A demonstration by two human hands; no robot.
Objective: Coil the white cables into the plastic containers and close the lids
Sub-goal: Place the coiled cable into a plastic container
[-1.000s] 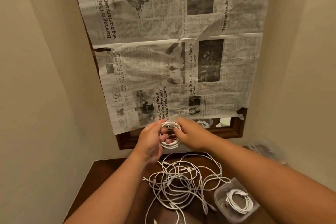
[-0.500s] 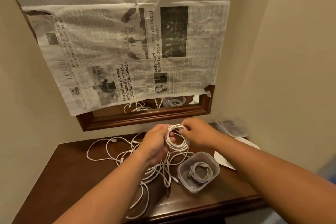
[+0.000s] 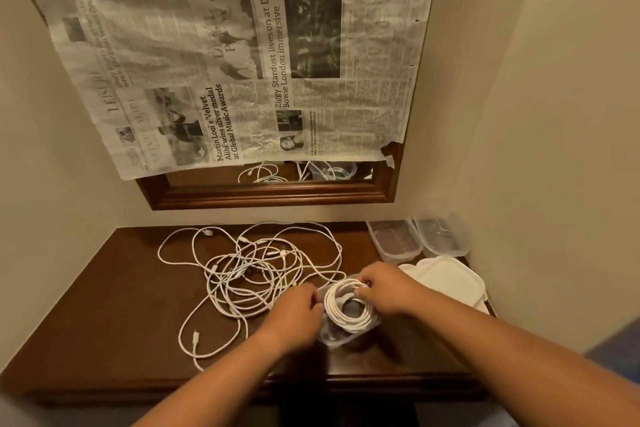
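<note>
Your right hand (image 3: 384,291) pinches the far rim of the coil (image 3: 356,321), which sits in the mouth of the container (image 3: 332,338) between your hands. Your left hand (image 3: 294,312) lies with fingers curled at the coil's left edge, and whether they grip coil or container cannot be told. Left of and beyond your left hand, loose cables (image 3: 249,270) lie tangled on the table (image 3: 104,305); just right of your right hand lie white lids (image 3: 446,279), with two clear tubs (image 3: 398,241) beyond them.
</note>
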